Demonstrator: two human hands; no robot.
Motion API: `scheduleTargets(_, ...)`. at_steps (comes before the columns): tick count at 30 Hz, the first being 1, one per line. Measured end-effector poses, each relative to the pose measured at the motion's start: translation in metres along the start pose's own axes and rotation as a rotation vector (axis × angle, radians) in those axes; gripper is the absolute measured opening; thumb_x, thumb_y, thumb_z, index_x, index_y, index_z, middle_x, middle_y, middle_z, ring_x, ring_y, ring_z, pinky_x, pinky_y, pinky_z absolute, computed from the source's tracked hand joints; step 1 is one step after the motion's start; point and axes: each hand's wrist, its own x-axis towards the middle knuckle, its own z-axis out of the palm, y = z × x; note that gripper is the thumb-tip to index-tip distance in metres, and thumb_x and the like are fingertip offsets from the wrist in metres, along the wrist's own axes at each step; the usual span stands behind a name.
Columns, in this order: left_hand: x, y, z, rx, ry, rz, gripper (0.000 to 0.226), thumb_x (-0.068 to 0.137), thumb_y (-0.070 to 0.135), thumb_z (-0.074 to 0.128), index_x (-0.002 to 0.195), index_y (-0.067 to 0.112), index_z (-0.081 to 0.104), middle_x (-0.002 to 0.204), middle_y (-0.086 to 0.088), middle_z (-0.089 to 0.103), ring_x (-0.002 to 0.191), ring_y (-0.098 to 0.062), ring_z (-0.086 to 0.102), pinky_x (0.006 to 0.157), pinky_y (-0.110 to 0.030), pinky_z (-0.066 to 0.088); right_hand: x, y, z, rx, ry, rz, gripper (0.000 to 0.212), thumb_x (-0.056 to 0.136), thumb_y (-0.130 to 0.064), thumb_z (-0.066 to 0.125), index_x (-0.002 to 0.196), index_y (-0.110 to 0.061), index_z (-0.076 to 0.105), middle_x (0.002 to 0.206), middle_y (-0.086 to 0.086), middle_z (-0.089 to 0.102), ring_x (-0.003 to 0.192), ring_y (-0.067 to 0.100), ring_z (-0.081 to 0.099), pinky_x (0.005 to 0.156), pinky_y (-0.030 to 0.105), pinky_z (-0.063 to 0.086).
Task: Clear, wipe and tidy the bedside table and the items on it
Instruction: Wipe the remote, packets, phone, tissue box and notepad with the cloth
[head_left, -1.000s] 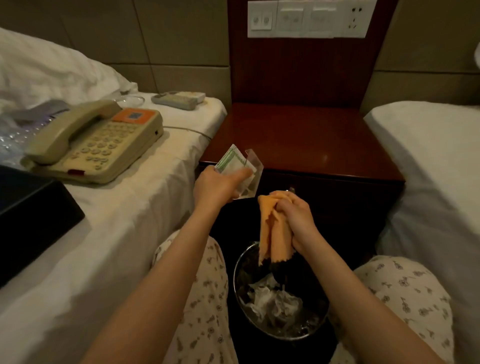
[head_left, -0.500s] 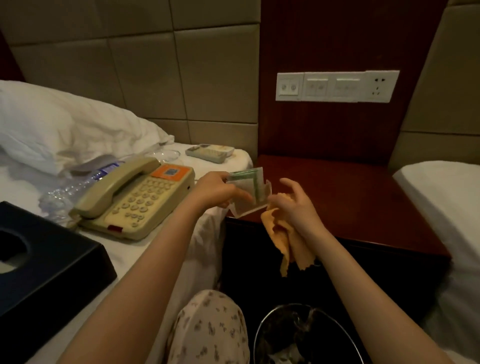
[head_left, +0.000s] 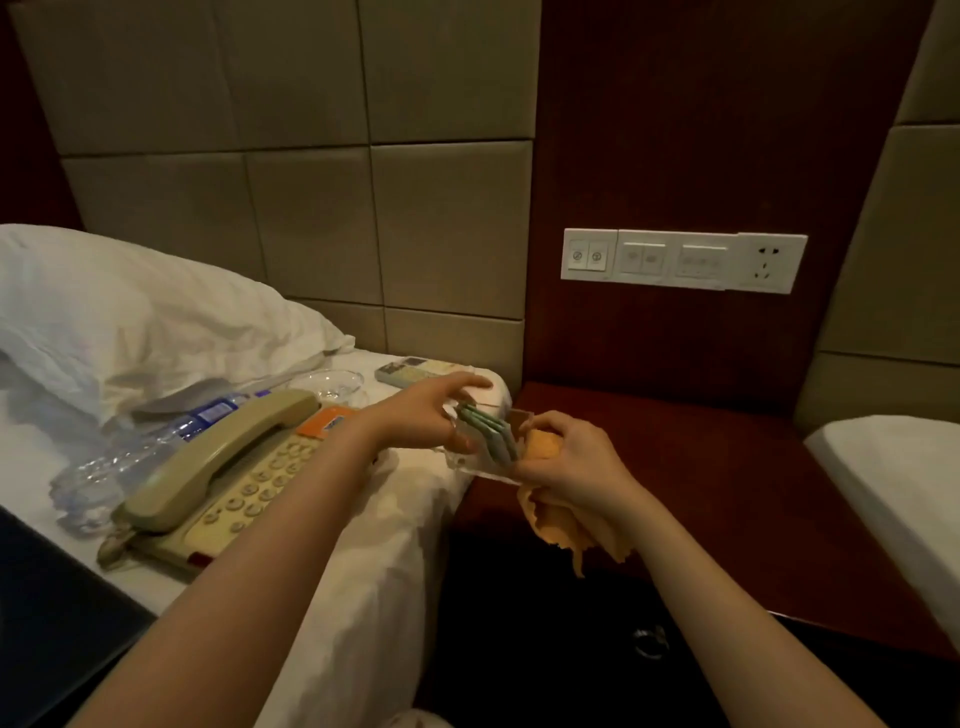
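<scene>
**Card holder held between both grips at the desk's corner**

The right grip (head_left: 571, 462) is curled round a bunched orange cloth (head_left: 561, 525). Its fingertips rest against a clear card holder (head_left: 488, 444) of green cards, raised over the left front corner of the red-brown desk (head_left: 727, 493). The left grip (head_left: 423, 415) is spread, fingers straight, thumb at the holder's left side. On the bed (head_left: 374, 545) alongside lie a beige telephone (head_left: 223, 467), a remote (head_left: 410, 370) and a glass dish (head_left: 337, 384).

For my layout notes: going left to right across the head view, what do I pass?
Pillow → telephone → left hand → clear card holder → right hand gripping orange cloth → bedside table → second bed.
</scene>
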Motion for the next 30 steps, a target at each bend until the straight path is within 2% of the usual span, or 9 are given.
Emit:
scheduleTargets(2,0.004,-0.004,-0.004,-0.160,0.161,-0.022,0.077,0.083,0.009,0.068,0.145,0.027,0.026,0.128,-0.003,0.046,0.093,-0.014,0.055,0.071,-0.021,0.048,0.013,-0.002,0.008,0.028,0.099,0.054,0.048,0.064,-0.040,0.080,0.106,-0.024,0.060,0.105,-0.006,0.059,0.090,0.007,0.056,0.068,0.021,0.049)
scheduleTargets(4,0.009,-0.008,-0.010,-0.380,0.268,-0.159,0.072,0.087,0.012,0.063,0.146,0.023,0.023,0.121,-0.005,0.048,0.097,-0.020,0.055,0.069,-0.025,0.048,0.027,-0.010,0.020,0.015,0.174,0.105,0.056,0.060,-0.048,0.078,0.107,-0.024,0.058,0.106,-0.004,0.060,0.096,0.016,0.058,0.078,0.034,0.052)
scheduleTargets(7,0.016,-0.012,-0.013,-0.486,0.304,-0.413,0.048,0.093,0.018,0.054,0.137,0.008,0.037,0.112,-0.010,0.050,0.093,-0.024,0.059,0.067,-0.025,0.048,0.045,-0.032,0.040,-0.039,0.257,0.156,0.061,0.066,-0.052,0.074,0.115,-0.021,0.055,0.112,0.001,0.060,0.105,0.022,0.056,0.080,0.032,0.047)
scheduleTargets(11,0.028,-0.016,-0.015,-0.533,0.334,-0.435,0.033,0.095,0.025,0.046,0.122,0.008,0.051,0.106,-0.008,0.054,0.092,-0.020,0.058,0.068,-0.025,0.048,0.069,-0.055,0.069,0.000,0.300,0.195,0.060,0.073,-0.050,0.072,0.117,-0.014,0.052,0.116,0.005,0.060,0.108,0.026,0.056,0.076,0.030,0.041)
scheduleTargets(15,0.045,-0.031,-0.023,-0.493,0.370,-0.475,0.031,0.094,0.036,0.044,0.108,0.010,0.052,0.094,-0.005,0.054,0.092,-0.021,0.054,0.071,-0.026,0.046,0.090,-0.065,0.090,-0.026,0.263,0.190,0.056,0.077,-0.046,0.071,0.115,-0.011,0.051,0.116,0.008,0.062,0.107,0.029,0.058,0.078,0.032,0.043)
scheduleTargets(20,0.066,-0.054,-0.038,-0.489,0.347,-0.522,0.052,0.092,0.047,0.042,0.124,0.009,0.055,0.103,-0.005,0.056,0.087,-0.019,0.054,0.069,-0.024,0.047,0.116,-0.065,0.109,-0.091,0.138,0.180,0.036,0.084,-0.036,0.063,0.109,-0.010,0.058,0.115,0.010,0.062,0.109,0.030,0.056,0.078,0.032,0.041)
scheduleTargets(24,0.078,-0.064,-0.040,-0.337,0.312,-0.608,0.062,0.092,0.051,0.039,0.135,0.008,0.044,0.134,-0.011,0.050,0.116,-0.031,0.053,0.097,-0.036,0.044,0.130,-0.057,0.121,-0.052,0.031,0.200,0.031,0.086,-0.034,0.058,0.107,-0.012,0.064,0.110,0.009,0.065,0.103,0.030,0.059,0.076,0.033,0.044)
scheduleTargets(26,0.081,-0.065,-0.040,-0.205,0.304,-0.633,0.062,0.096,0.047,0.037,0.139,0.003,0.038,0.140,-0.016,0.043,0.123,-0.034,0.047,0.097,-0.037,0.040,0.132,-0.055,0.128,-0.029,-0.028,0.188,0.028,0.085,-0.032,0.059,0.105,-0.013,0.064,0.106,0.007,0.065,0.099,0.029,0.060,0.074,0.031,0.044)
scheduleTargets(30,0.086,-0.072,-0.043,-0.003,0.292,-0.645,0.060,0.097,0.046,0.034,0.131,-0.002,0.046,0.137,-0.019,0.047,0.122,-0.033,0.048,0.097,-0.035,0.040,0.136,-0.051,0.130,0.014,-0.075,0.184,0.026,0.083,-0.032,0.059,0.099,-0.012,0.063,0.096,0.007,0.062,0.096,0.030,0.059,0.074,0.033,0.046)
